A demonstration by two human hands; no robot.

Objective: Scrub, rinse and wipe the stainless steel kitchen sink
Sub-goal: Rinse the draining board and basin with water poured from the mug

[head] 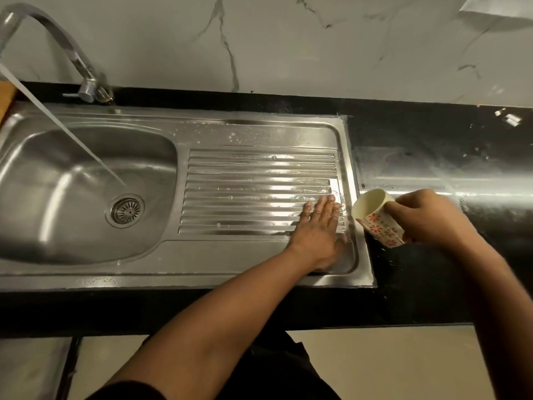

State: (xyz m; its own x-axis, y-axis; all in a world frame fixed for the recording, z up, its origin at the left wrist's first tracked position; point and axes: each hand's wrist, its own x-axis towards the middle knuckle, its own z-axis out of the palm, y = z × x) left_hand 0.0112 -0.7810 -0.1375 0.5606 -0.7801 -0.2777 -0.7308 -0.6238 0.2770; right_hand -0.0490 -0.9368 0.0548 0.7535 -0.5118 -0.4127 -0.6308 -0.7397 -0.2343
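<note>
Left hand (pixel 320 226) flat on wet sink (pixel 259 131) drainboard, right hand (pixel 427 217) gripping tilted cup (pixel 375 217), black countertop (pixel 418 134), marble wall (pixel 288 39)

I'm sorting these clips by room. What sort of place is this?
Most likely a home kitchen: a stainless steel sink with a ribbed drainboard and a tap, set in a black countertop against a marble-look wall. The right hand holds a patterned cup.

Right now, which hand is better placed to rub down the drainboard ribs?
Left, probably: the left hand lies flat on the drainboard, while the right hand grips the tilted cup.
</note>
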